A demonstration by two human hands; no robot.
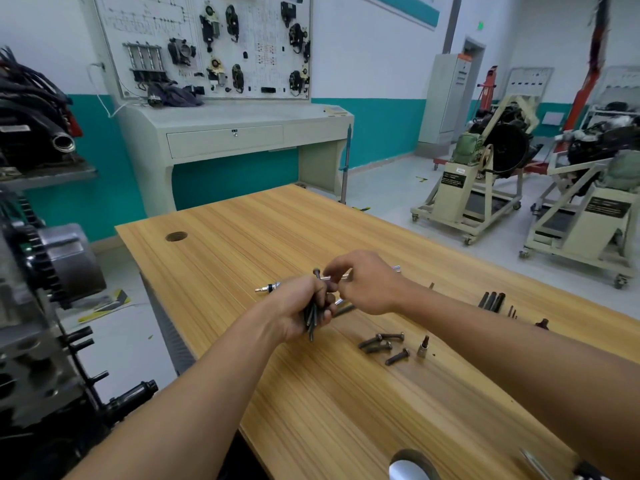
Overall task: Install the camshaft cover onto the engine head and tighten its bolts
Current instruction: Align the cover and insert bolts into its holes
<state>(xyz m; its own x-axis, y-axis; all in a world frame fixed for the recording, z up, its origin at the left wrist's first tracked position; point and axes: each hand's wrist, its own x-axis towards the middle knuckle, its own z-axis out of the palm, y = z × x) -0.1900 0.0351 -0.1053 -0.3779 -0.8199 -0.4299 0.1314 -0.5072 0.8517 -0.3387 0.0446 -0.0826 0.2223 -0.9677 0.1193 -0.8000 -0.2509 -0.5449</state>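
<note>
While I am standing at the wooden table [225,244], my left hand [294,308] is clamping a bundle of bolts [310,318] in curled fingers. My right hand [367,282] is pinching what looks like one more bolt at the bundle's top, though my fingers are hiding it. Loose bolts [381,341] are lying nearby beside a socket bit [421,347]. I am judging them stiff, dense and likely oily, best gripped around the shanks. The engine [38,341] is sitting at my left; I am not seeing the cover.
</note>
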